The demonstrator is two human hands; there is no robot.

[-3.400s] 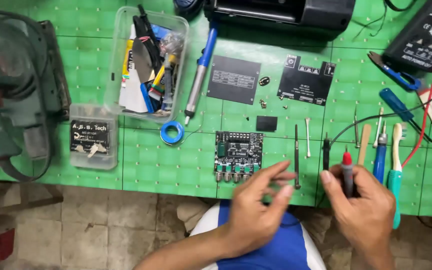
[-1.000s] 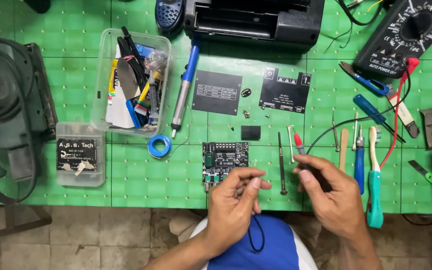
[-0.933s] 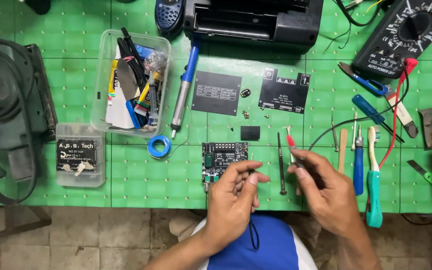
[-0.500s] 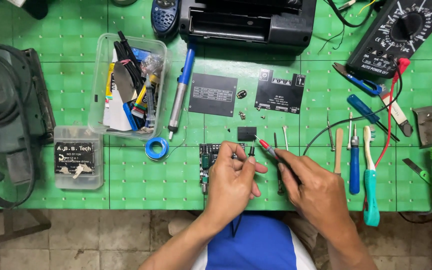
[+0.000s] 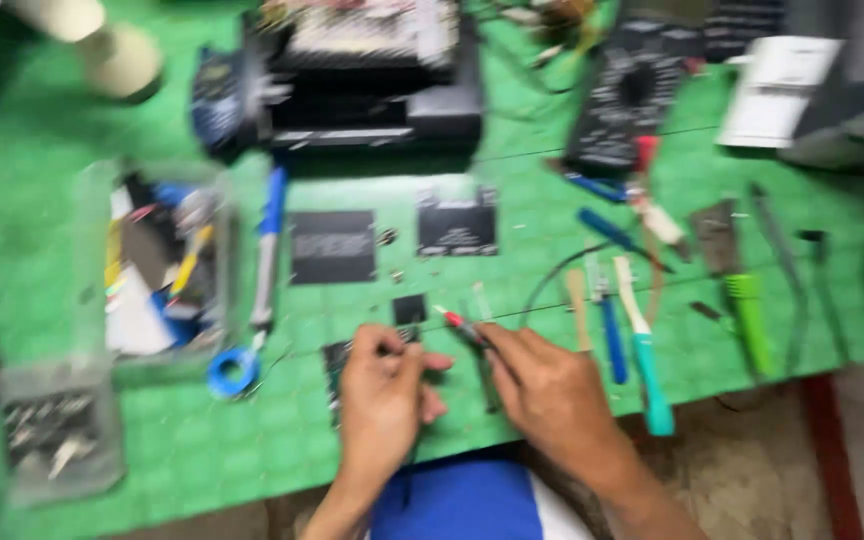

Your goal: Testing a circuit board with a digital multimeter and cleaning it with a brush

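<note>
The picture is blurred. The left hand (image 5: pixel 384 392) lies on a small dark circuit board (image 5: pixel 336 362) on the green counter (image 5: pixel 42 240), its grip closed on a thin probe (image 5: pixel 388 349). The right hand (image 5: pixel 550 388) pinches a red-tipped probe (image 5: pixel 455 323) just beside it, pointing toward a small black square part (image 5: pixel 410 309).

Electronics repair workshop: green cutting mat (image 5: pixel 552 150) w/ multimeter (image 5: pixel 627 105), screwdrivers (image 5: pixel 642 360) (blurry), circuit boards (image 5: pixel 332 247).

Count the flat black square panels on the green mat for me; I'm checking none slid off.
3: a large panel left of centre, another to its right, a small one below them near the hands. Blur may hide others.
</note>
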